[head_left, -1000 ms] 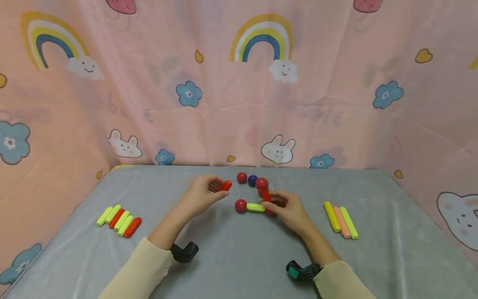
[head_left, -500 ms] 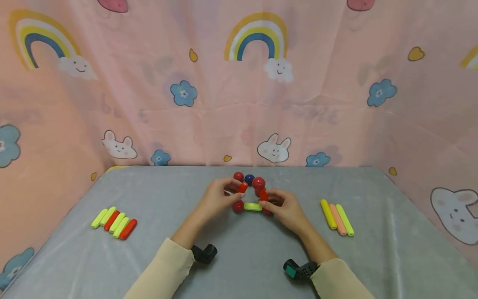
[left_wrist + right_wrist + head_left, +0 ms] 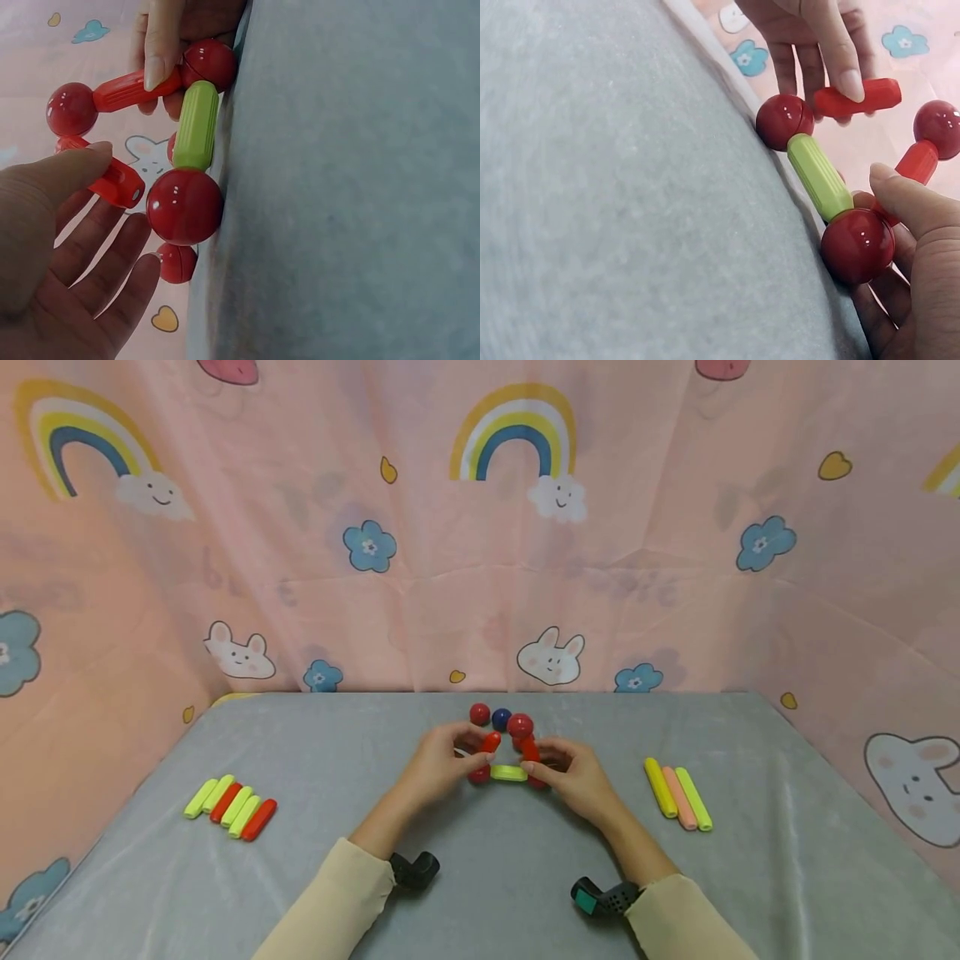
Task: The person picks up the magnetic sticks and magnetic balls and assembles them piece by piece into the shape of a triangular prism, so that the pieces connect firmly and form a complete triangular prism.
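My left hand [image 3: 442, 760] pinches a red rod [image 3: 120, 184] between thumb and fingers, its lower end right beside a red ball [image 3: 184, 206]. A yellow-green rod [image 3: 508, 773] lies on the table, joining that ball to another red ball [image 3: 857, 246] on the right. From the right-hand ball a second red rod [image 3: 916, 163] rises, topped by a red ball [image 3: 520, 725]. My right hand [image 3: 573, 772] grips this upright rod near its foot. In the head view, the left fingers partly cover the left ball.
Behind the joined pieces sit a loose red ball [image 3: 480, 714] and a dark blue ball [image 3: 502, 719]. Several yellow-green and red rods [image 3: 258, 819] lie in a row at left. At right are a yellow rod [image 3: 660, 787], a peach rod [image 3: 678, 797] and a yellow-green rod [image 3: 693, 798].
My left hand has moved right with its red rod, from apart to the left ball, then lowered slightly. The right hand keeps its grip on the upright rod.
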A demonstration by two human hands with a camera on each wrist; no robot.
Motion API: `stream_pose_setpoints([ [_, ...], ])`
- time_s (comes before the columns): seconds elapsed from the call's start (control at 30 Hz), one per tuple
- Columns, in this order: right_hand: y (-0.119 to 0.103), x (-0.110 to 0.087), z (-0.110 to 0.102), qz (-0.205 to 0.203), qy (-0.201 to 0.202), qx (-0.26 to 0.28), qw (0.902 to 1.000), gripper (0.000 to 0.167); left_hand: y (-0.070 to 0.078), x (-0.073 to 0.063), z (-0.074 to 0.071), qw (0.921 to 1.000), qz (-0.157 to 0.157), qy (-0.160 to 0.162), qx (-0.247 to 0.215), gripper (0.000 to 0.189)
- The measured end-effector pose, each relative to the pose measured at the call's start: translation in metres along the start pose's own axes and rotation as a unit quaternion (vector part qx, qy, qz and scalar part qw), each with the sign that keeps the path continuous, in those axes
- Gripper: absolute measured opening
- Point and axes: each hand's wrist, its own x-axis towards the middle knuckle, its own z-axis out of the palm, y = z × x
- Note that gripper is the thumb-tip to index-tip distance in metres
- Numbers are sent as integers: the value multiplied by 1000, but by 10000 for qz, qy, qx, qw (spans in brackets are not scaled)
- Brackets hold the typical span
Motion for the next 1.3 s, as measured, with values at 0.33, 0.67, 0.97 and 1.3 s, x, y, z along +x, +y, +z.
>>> stream_pose_setpoints([
  [0.33, 1, 0, -1, -143, 1, 143, 9998, 31, -1, -1, 2, 10000, 70, -17, 38, 24],
  [0.67, 2, 0, -1, -210, -10, 114, 9997, 29, -1, 0, 7, 9999, -4, -102, 136, 22],
  [0.97, 3, 0, 0, -206, -13, 89, 9997, 29, 2, -3, 8, 9995, 8, -96, 315, 25],
  [1.3, 3, 0, 0, -284, 0, -8, 9996, 30, 2, -4, 9, 9991, 95, -83, 400, 27],
])
